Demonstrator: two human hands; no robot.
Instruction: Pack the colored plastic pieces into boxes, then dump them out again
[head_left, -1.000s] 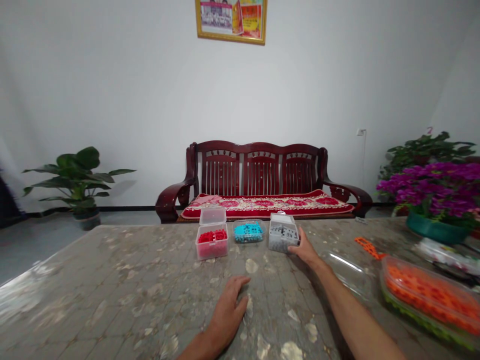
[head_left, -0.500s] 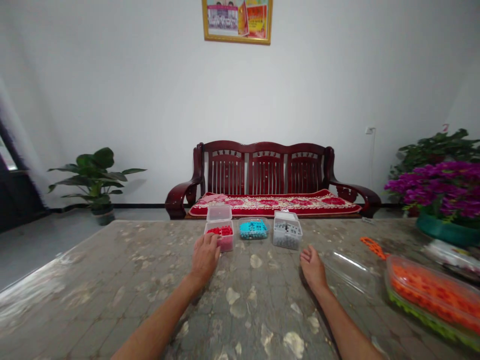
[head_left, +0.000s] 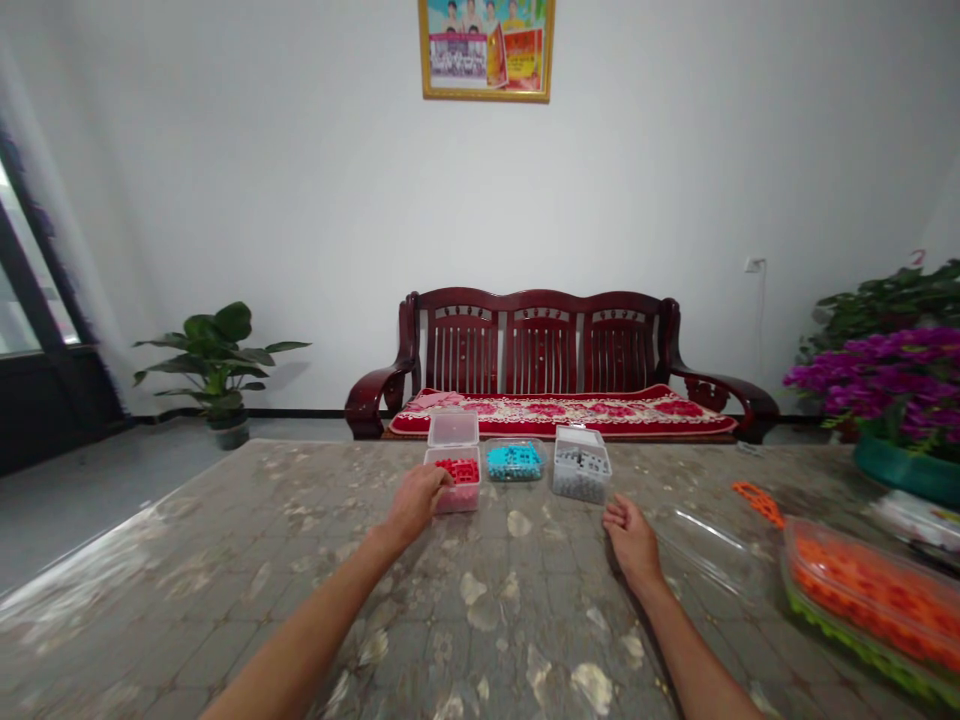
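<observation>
Three small clear boxes stand in a row at the far side of the table: one with red pieces [head_left: 457, 482] and its lid up, a shallow one with blue pieces [head_left: 514, 461], and one with grey and black pieces [head_left: 581, 473]. My left hand [head_left: 415, 503] reaches to the red box, its fingers curled against the box's near left side. My right hand [head_left: 632, 538] rests on the table a little in front of the grey box, touching nothing, fingers loosely apart.
The table [head_left: 225, 560] has a mottled stone-pattern top. At the right lie a clear lid [head_left: 701, 543], a tray of orange pieces [head_left: 870, 595], a loose orange piece [head_left: 757, 500] and a pot of purple flowers [head_left: 896, 400]. A wooden bench [head_left: 547, 365] stands behind.
My left hand has gone forward from the near table to the red box. My right hand has let go of the grey box and drawn back onto the table.
</observation>
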